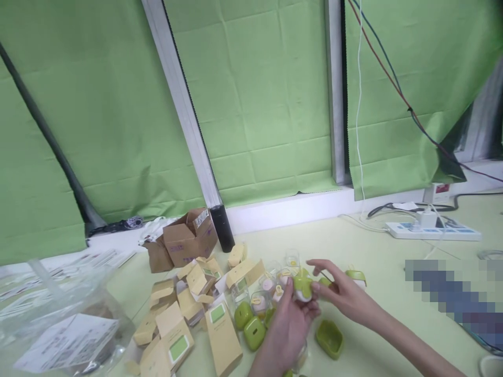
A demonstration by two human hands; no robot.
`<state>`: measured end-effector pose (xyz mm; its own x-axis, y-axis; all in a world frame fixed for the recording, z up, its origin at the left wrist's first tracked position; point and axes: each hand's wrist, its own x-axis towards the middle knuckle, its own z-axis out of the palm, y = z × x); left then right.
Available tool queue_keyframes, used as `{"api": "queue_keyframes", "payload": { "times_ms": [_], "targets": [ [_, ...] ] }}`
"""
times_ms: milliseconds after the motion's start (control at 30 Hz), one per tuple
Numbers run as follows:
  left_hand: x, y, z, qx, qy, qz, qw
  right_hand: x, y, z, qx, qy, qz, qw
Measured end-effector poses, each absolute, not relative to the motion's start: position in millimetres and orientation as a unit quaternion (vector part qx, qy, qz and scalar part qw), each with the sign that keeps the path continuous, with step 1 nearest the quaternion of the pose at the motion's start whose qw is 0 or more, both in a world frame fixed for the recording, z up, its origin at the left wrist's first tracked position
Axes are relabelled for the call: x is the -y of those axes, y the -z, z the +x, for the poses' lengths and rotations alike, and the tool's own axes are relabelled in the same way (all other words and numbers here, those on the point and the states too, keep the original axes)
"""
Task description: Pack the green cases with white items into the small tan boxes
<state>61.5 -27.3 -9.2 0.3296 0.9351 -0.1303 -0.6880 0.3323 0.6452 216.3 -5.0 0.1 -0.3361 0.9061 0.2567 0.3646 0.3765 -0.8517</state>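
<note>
My left hand point(288, 327) is closed around a small piece with a lobed green top and a white underside point(303, 285). Beside it, my right hand point(346, 293) has thumb and index finger spread apart, with the thumb at the edge of that piece. A bit of green and a thin dark line show between the right fingers, too small to name. Below the hands lies an open green tray-like shell point(329, 339). Left of my left wrist sit rounded green cases point(254, 333) and clear cups with pinkish and yellow parts point(259, 302).
Opened yellow cartons point(223, 337) are heaped to the left. Behind them stand a brown cardboard box point(190, 241) and a black cylinder point(222, 228). A clear plastic bag point(66, 335) lies far left. A white power strip point(432, 230) with cables lies back right. Another green-topped piece point(356, 277) sits behind my right hand.
</note>
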Motion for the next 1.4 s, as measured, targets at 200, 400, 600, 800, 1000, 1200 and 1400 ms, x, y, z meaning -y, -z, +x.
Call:
{"api": "queue_keyframes", "payload": {
  "times_ms": [200, 400, 600, 800, 1000, 1200, 1400],
  "targets": [
    [30, 10, 55, -0.255, -0.539, 0.178, 0.783, 18, 18, 217, 0.824, -0.195, -0.399, 0.35],
    [33, 20, 58, -0.254, -0.524, 0.189, 0.791, 28, 19, 209, 0.868, -0.124, -0.37, 0.308],
    [37, 27, 57, -0.288, -0.51, 0.252, 0.77, 33, 18, 206, 0.869, -0.133, -0.359, 0.314],
    [41, 21, 63, -0.287, -0.509, 0.278, 0.762, 30, 25, 206, 0.851, -0.131, -0.39, 0.326],
    [43, 22, 72, -0.278, -0.512, 0.274, 0.765, 25, 34, 207, 0.885, 0.093, -0.34, 0.304],
    [46, 25, 84, -0.312, -0.562, 0.253, 0.723, 25, 38, 204, 0.875, 0.042, -0.341, 0.342],
    [41, 22, 78, -0.275, -0.567, 0.274, 0.727, 24, 24, 209, 0.861, -0.11, -0.351, 0.353]
  ]
}}
